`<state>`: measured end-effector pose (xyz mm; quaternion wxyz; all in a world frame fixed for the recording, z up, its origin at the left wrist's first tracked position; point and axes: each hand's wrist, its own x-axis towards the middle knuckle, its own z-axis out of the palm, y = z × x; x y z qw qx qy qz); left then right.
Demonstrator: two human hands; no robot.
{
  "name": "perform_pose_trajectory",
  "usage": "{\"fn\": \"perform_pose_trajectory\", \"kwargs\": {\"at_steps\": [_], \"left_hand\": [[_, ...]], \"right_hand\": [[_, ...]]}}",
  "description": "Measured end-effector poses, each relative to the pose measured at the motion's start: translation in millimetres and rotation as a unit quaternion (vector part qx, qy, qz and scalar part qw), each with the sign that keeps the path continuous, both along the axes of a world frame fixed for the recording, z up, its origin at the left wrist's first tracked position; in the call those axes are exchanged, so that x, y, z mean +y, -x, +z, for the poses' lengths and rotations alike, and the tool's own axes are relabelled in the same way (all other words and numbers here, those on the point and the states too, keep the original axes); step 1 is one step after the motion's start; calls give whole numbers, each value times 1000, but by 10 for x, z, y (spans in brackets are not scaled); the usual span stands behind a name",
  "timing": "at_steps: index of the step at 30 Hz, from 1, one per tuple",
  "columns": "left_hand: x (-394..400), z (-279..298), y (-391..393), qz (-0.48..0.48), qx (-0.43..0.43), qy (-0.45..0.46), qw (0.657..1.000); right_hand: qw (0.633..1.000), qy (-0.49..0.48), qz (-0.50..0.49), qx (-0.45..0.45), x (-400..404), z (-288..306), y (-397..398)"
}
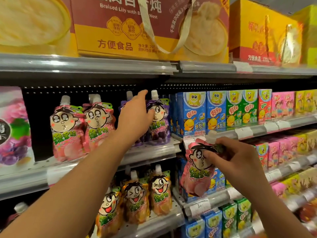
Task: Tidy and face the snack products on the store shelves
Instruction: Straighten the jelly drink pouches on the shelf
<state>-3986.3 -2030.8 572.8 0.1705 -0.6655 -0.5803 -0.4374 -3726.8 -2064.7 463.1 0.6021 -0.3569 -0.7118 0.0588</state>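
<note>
right hand (238,162) pinching pink pouch (197,169) off-shelf | left hand (135,117) open, fingers on purple pouch (157,121) | step: facing pouch row | next: likely slot pink pouch beside pink pair (80,127)

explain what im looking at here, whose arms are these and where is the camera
There is no machine here. A person wears a wide-angle camera on the head, so this one picture looks forward and down along their own bare arms at store shelves.

The left hand reaches onto the middle shelf and rests on a purple pouch standing there, with its thumb across the front. Beside it stand two pink pouches with the same cartoon face.

The right hand holds another pink pouch off the shelf, gripped near its white cap.

Below are orange pouches. To the right are rows of small drink cartons, and large gift boxes sit on the top shelf.
</note>
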Motion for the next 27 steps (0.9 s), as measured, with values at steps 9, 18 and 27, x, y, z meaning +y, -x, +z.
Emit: {"fn": "perform_pose_trajectory", "kwargs": {"at_steps": [9, 18, 27], "left_hand": [[-223, 21, 2, -48, 50, -137, 988], [-771, -329, 229, -95, 56, -179, 978], [-666, -1303, 850, -127, 176, -63, 974]], "right_hand": [[1000, -26, -8, 9, -54, 40, -79], [994, -73, -54, 58, -6, 62, 162], [984, -140, -65, 84, 239, 609, 540]]}}
